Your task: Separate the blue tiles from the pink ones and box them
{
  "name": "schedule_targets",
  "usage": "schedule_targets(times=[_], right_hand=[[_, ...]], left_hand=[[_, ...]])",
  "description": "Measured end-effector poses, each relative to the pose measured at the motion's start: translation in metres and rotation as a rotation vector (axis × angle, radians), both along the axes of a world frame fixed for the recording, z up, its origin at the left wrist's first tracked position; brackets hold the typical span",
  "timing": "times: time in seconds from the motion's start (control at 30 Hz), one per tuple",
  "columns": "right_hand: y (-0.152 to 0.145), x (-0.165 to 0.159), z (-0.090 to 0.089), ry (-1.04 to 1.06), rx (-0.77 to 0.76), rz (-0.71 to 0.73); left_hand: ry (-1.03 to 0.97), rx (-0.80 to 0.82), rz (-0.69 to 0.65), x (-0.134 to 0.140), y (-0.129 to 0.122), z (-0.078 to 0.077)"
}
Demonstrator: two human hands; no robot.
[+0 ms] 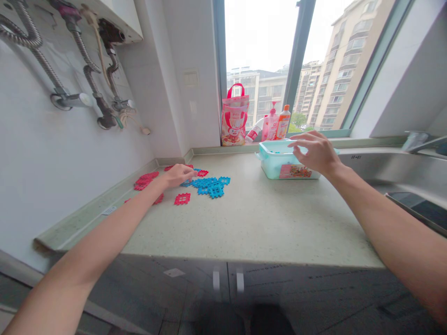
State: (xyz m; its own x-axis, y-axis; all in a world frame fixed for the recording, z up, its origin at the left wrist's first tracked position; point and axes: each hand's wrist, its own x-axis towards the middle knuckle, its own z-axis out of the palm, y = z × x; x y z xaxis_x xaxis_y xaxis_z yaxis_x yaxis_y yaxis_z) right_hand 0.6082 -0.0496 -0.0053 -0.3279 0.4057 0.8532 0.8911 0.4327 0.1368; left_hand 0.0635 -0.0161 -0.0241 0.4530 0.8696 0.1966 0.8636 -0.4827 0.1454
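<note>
My left hand [179, 175] is over the pieces on the counter, its fingers drawn together. Whatever the fingertips hold, if anything, is hidden. Right beside them lie a red plastic building tile [202, 173] and a pile of blue plastic building tiles [211, 186] with toothed edges and window-like openings. More red tiles [145, 180] are heaped to the left, partly behind my forearm, and a single red tile [182, 199] lies nearer me. Above the right part of a turquoise plastic bin [270, 164], my right hand [316, 151] has thumb and fingers apart, with nothing visible between them. Small blue pieces show inside the bin.
The pale counter [258, 223] runs to a steel sink [377, 163] with a faucet [415, 139] on the right. A pink bag [234, 118], a pink pump bottle [270, 124] and an orange bottle [283, 122] stand by the window. Pipes [92, 83] hang on the left wall.
</note>
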Motion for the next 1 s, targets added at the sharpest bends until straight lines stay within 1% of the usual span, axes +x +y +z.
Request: schedule_targets(times=[0.07,0.13,0.17,0.23,0.3,0.4,0.53,0.6,0.63,0.7,0.77,0.87,0.93,1.0], right_hand=[[0.001,0.002,-0.001,-0.001,0.004,-0.014],[0.002,0.003,-0.001,-0.001,0.014,-0.025],[0.003,0.004,-0.001,-0.001,0.017,-0.027],[0.002,0.003,-0.001,0.001,0.013,-0.035],[0.001,0.002,-0.001,0.002,0.002,-0.046],[-0.002,-0.003,0.000,0.000,-0.013,-0.060],[-0.008,-0.011,0.004,0.006,-0.012,-0.055],[-0.012,-0.018,0.007,0.032,-0.020,-0.047],[-0.014,-0.022,0.008,0.045,-0.021,-0.036],[-0.019,-0.032,0.011,0.045,-0.009,0.014],[-0.024,-0.044,0.012,0.015,-0.006,0.072],[-0.030,-0.064,0.009,-0.048,-0.084,0.114],[-0.034,-0.081,0.005,-0.101,-0.140,0.164],[-0.041,-0.101,-0.001,-0.166,-0.164,0.271]], left_hand=[[-0.074,0.111,-0.001,0.006,0.005,-0.005],[-0.029,0.246,0.025,0.008,0.012,-0.013],[0.027,0.268,0.039,0.008,0.015,-0.017],[0.138,0.219,0.067,0.006,0.019,-0.022],[0.209,0.160,0.092,0.005,0.019,-0.023],[0.241,0.181,0.111,0.010,0.013,-0.019],[0.162,0.170,0.148,0.031,0.000,-0.015],[0.049,0.134,0.172,0.044,-0.005,-0.015],[-0.022,0.104,0.162,0.049,-0.006,-0.015],[-0.139,0.060,0.090,0.053,-0.006,-0.016],[-0.145,0.088,-0.027,0.050,-0.002,-0.017],[0.020,0.179,-0.193,0.035,0.007,-0.022],[0.122,0.157,-0.280,0.027,0.012,-0.024],[0.187,0.107,-0.314,0.024,0.014,-0.023]])
